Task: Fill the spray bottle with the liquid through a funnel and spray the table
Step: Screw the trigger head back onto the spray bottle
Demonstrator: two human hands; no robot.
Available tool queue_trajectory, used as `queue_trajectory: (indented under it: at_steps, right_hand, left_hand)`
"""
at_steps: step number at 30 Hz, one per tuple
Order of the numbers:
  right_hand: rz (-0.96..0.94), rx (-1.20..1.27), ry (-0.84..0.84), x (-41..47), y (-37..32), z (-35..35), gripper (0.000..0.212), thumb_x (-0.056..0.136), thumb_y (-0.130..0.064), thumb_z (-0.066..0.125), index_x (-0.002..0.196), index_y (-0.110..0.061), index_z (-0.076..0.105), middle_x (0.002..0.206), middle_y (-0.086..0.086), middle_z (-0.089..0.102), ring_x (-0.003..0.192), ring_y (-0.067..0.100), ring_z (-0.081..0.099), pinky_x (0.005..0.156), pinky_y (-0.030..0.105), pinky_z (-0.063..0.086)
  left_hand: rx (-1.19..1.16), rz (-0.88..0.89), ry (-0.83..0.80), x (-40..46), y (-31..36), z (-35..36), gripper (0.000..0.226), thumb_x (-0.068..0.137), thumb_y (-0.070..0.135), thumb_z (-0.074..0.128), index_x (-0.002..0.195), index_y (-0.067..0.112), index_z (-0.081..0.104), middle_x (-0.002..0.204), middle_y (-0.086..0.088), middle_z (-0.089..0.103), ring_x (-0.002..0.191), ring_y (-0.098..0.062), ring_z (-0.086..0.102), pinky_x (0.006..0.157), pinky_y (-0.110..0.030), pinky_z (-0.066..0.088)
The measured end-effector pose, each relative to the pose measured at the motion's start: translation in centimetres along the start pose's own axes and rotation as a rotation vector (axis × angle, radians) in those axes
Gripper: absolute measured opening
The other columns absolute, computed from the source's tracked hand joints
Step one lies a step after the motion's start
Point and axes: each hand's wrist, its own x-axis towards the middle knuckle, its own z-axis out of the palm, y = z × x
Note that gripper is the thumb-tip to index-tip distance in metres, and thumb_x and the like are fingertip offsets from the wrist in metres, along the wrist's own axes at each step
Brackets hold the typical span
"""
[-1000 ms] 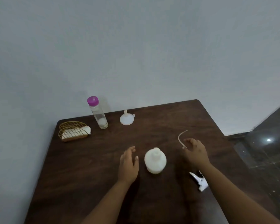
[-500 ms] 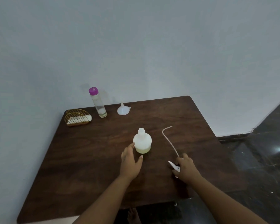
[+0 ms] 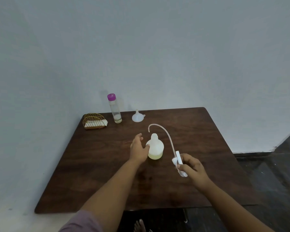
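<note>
- Head view, left to right. Wire napkin holder (image 3: 95,121) at upper left of the table (image 3: 199,131), close to the back corner and the left edge.
- Clear bottle with a purple cap (image 3: 114,108) stands upright just right of it, cap on, a little liquid at the bottom. Looks nearly emptied.
- White funnel (image 3: 137,116) sits mouth-down near the back edge, well apart from the spray bottle. Judged: pouring step over, funnel set aside.
- Left hand (image 3: 139,149), frame centre: fingers straight and slightly spread, thumb touching the side of the spray bottle (image 3: 155,149), steadying rather than gripping.
- Spray bottle upright mid-table, neck open, pale yellowish liquid in its lower part only.
- Right hand (image 3: 192,168), right of centre: fingers curled round the white spray head (image 3: 179,162), lifted off the table; its dip tube (image 3: 166,134) arcs up and left, tip hanging just above and left of the bottle neck.
- Left to do, by my reading: feed tube into neck, screw head down, spray.
- Room: broad bare wood front and right; front edge nearest the arms, right edge drops to dark floor.
</note>
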Motion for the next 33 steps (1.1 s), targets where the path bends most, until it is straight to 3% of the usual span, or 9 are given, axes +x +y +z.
queue_trajectory:
  at_steps: [4,11,16,19,21,23,25,29,33]
  right_hand:
    - [0.03,0.13,0.015,-0.4,-0.7,-0.6,0.024,0.08,-0.016,0.052,0.088,0.001,0.068,0.078,0.02,0.062,0.069,0.023,0.059,0.062,0.026,0.051]
    - [0.078,0.095,0.007,-1.3,-0.3,-1.8,0.013,0.089,-0.001,0.055,0.084,0.003,0.066,0.072,0.018,0.06,0.064,0.02,0.057,0.059,0.029,0.049]
    - [0.311,0.02,-0.043,0.4,-0.7,-2.9,0.02,0.088,-0.007,0.057,0.07,0.0,0.054,0.064,0.01,0.057,0.061,0.022,0.052,0.055,0.031,0.044]
    - [0.497,-0.126,-0.074,3.0,-2.1,-3.6,0.013,0.084,-0.013,0.058,0.072,-0.007,0.06,0.067,0.008,0.065,0.061,0.022,0.061,0.06,0.035,0.049]
    - [0.556,-0.213,-0.055,5.0,-3.6,-3.6,0.013,0.081,-0.012,0.054,0.071,-0.01,0.06,0.064,0.006,0.067,0.053,0.018,0.064,0.052,0.029,0.049]
    - [0.479,-0.391,-0.023,6.8,-5.0,-3.5,0.014,0.078,-0.018,0.053,0.065,-0.013,0.056,0.065,0.005,0.066,0.051,0.017,0.062,0.048,0.026,0.044]
    - [0.304,-0.599,-0.036,8.5,-6.3,-3.0,0.016,0.077,-0.027,0.06,0.065,-0.018,0.052,0.071,0.002,0.064,0.066,0.019,0.061,0.055,0.027,0.042]
    - [-0.084,-0.741,-0.062,11.9,-7.7,-0.9,0.017,0.077,-0.021,0.07,0.088,-0.011,0.062,0.079,-0.002,0.055,0.075,0.014,0.051,0.065,0.025,0.037]
    - [-0.104,-0.808,-0.121,15.6,-7.0,2.4,0.018,0.079,-0.013,0.071,0.097,-0.013,0.066,0.085,0.0,0.058,0.078,0.015,0.055,0.065,0.023,0.04]
  left_hand:
    - [0.006,0.0,-0.025,1.0,0.3,0.1,0.065,0.092,0.018,0.065,0.148,0.018,0.032,0.146,-0.003,0.048,0.136,-0.025,0.043,0.112,-0.046,0.039]
    - [0.014,0.021,-0.061,1.9,0.8,1.3,0.063,0.092,0.014,0.064,0.148,0.018,0.034,0.146,-0.003,0.048,0.137,-0.024,0.041,0.113,-0.045,0.037]
    - [0.099,0.088,-0.085,2.6,1.5,2.2,0.063,0.092,0.01,0.062,0.149,0.02,0.035,0.149,-0.004,0.046,0.139,-0.025,0.04,0.114,-0.045,0.038]
    - [0.16,0.105,-0.106,3.2,2.1,2.6,0.065,0.092,0.011,0.064,0.149,0.022,0.035,0.151,-0.003,0.043,0.14,-0.026,0.038,0.114,-0.045,0.037]
    - [0.194,0.117,-0.137,3.6,2.3,2.8,0.064,0.092,0.013,0.064,0.149,0.023,0.035,0.153,-0.002,0.04,0.141,-0.027,0.036,0.116,-0.044,0.035]
    - [0.243,0.135,-0.173,4.2,2.2,3.0,0.06,0.093,0.015,0.063,0.147,0.021,0.038,0.152,-0.001,0.04,0.141,-0.026,0.036,0.116,-0.042,0.034]
    - [0.285,0.165,-0.196,4.7,2.1,3.2,0.052,0.094,0.017,0.061,0.143,0.019,0.044,0.148,-0.002,0.045,0.137,-0.025,0.041,0.112,-0.038,0.036]
    - [0.232,0.187,-0.228,5.6,1.4,3.4,0.036,0.096,0.018,0.06,0.132,0.017,0.055,0.135,-0.003,0.057,0.124,-0.022,0.053,0.102,-0.028,0.04]
    - [0.05,0.122,-0.238,6.0,0.4,3.3,0.03,0.094,0.023,0.063,0.122,0.014,0.058,0.123,-0.003,0.063,0.115,-0.02,0.058,0.1,-0.03,0.046]
